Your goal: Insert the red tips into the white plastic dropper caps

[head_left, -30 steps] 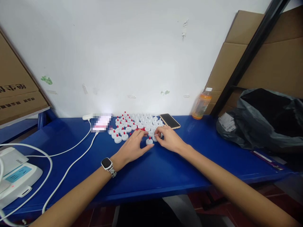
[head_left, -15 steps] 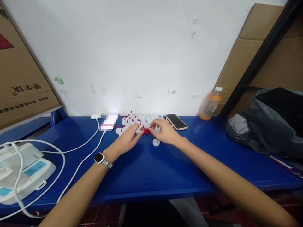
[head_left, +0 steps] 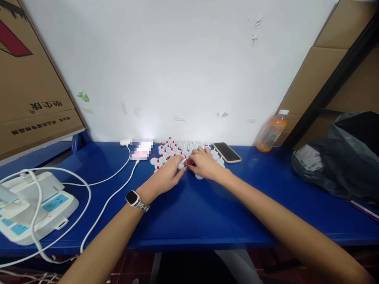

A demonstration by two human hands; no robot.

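My left hand (head_left: pixel 166 174) is closed around a white nozzle cap (head_left: pixel 181 164), its pointed tip slanting up to the right. My right hand (head_left: pixel 205 162) meets it with thumb and forefinger pinched at a small red tip cap (head_left: pixel 186 162), beside the nozzle. How far the red piece sits on the tip is hidden by the fingers. Beyond my left hand stand several white nozzle caps with red tips (head_left: pixel 167 150). Several plain white nozzle caps (head_left: pixel 218 158) lie behind and right of my right hand. One more white cap (head_left: pixel 199 177) shows partly under that hand.
A phone (head_left: pixel 227 152) lies right of the caps, and an orange drink bottle (head_left: pixel 271 132) stands by the wall. A dark plastic bag (head_left: pixel 334 157) rests at the right. White cables and a power strip (head_left: pixel 44 209) occupy the left of the blue table (head_left: pixel 207 221).
My right hand has moved in toward the left hand, its fingers now at the nozzle cap and covering much of the front white cap. The view has shifted slightly.
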